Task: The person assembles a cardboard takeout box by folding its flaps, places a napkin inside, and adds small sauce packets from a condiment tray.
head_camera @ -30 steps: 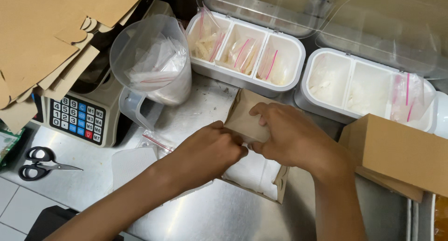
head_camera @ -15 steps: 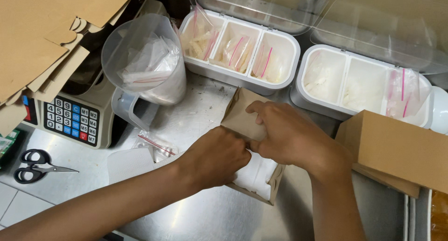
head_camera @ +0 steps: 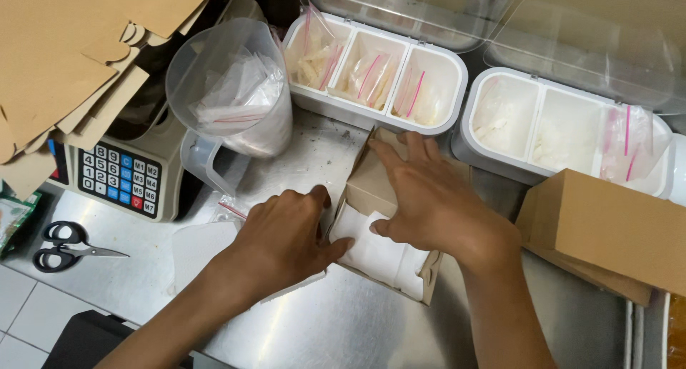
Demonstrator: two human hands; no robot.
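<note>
A small brown cardboard box [head_camera: 368, 187] lies open on the steel counter, with white paper-wrapped contents [head_camera: 382, 255] showing inside it. My right hand [head_camera: 429, 197] lies flat over the box's flap and upper part, fingers spread. My left hand [head_camera: 286, 237] presses against the box's left side, its thumb touching the white contents. Neither hand grips anything.
A clear measuring jug [head_camera: 232, 90] full of small zip bags stands at the left, beside a scale with a keypad [head_camera: 121, 180]. Black scissors [head_camera: 61, 240] lie at the far left. Two white divided trays [head_camera: 375, 72] [head_camera: 564, 126] sit behind. A closed brown box [head_camera: 607, 230] rests at right. Flat cardboard blanks [head_camera: 64, 47] are stacked top left.
Both hands slid down the box. The right hand flattened over the flap, and the left hand moved to the box's left side, exposing the white contents.
</note>
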